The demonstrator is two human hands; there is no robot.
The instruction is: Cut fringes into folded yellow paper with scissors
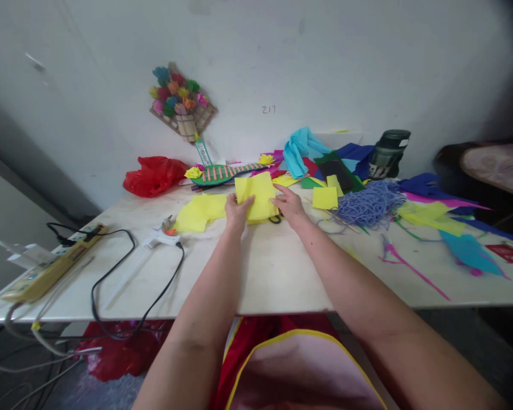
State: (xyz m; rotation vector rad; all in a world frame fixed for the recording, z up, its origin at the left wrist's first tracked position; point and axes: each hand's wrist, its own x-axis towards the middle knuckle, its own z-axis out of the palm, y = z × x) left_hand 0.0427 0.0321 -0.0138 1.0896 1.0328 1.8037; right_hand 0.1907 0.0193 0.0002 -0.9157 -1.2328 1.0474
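Note:
A squarish yellow crepe paper piece is held up just above the table, with another yellow layer showing along its lower edge. My left hand pinches its left side, thumb on the front. At the right edge, my right hand has its fingers closed on the paper. Black scissor handles peek out below the paper beside my right hand; the blades are hidden. To the left lies a larger yellow paper sheet with uneven edges. A small yellow square rests to the right of my right hand.
A hot glue gun and its black cord lie on the left, near a power strip. Purple yarn, coloured papers and a dark green bottle crowd the right. A red plastic bag sits back left.

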